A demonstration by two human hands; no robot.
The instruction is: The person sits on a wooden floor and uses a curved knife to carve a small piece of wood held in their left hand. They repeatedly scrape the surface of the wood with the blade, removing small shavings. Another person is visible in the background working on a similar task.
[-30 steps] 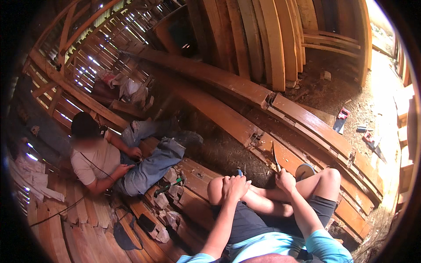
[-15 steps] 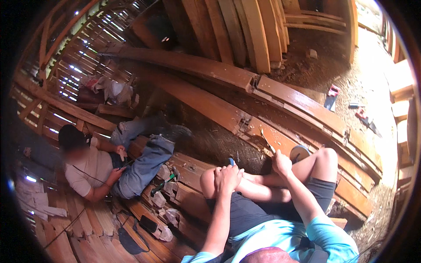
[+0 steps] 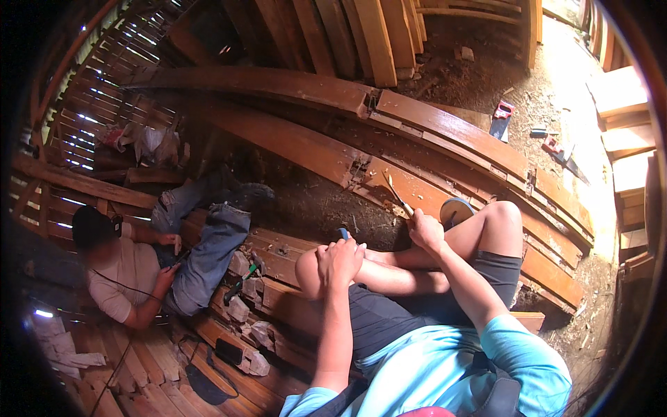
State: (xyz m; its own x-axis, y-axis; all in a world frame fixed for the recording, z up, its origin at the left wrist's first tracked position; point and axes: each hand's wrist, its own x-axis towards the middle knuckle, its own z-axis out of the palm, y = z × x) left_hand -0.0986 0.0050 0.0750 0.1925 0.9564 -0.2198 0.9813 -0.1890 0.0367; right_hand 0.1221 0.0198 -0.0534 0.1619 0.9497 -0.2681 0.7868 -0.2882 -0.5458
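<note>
Knife-like tool point(image 3: 399, 194): slim, slightly curved blade, pale handle; held in right hand point(image 3: 426, 228), fingers closed around it, blade towards reddish-brown beam point(image 3: 425, 186). Blue object point(image 3: 343, 233): protruding beyond left hand point(image 3: 339, 261), fingers bent, grip not discernible. Pale plastic sack point(image 3: 150, 141): crumpled, contents indistinct.

Open gap between the hands point(image 3: 426, 229); disc point(image 3: 456, 210), right knee point(image 3: 506, 217) obstruct rightward
</note>
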